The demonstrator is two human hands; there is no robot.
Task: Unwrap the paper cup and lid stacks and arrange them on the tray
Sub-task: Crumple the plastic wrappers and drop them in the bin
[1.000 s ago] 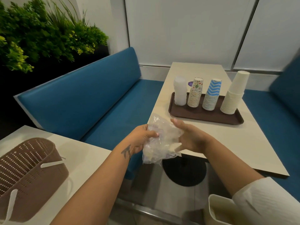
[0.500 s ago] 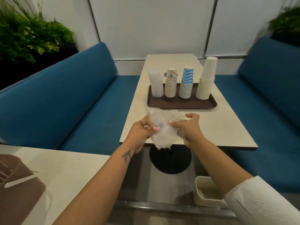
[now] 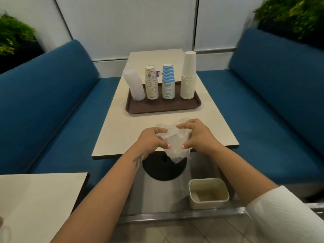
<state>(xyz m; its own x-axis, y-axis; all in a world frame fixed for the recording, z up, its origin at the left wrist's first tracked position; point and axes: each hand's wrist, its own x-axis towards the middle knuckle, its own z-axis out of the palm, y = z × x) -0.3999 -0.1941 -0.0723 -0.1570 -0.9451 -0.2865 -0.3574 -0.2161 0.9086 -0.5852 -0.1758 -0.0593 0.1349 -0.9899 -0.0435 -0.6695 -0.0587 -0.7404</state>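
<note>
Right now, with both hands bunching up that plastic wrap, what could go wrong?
The lid stack leans left on the tray and could topple if the table is bumped. The crumpled plastic wrap hangs loosely from the left hand and right hand and may miss the small bin below.

No legible txt anywhere; purple label (image 3: 158, 73) behind cups too blurry to read.
</note>
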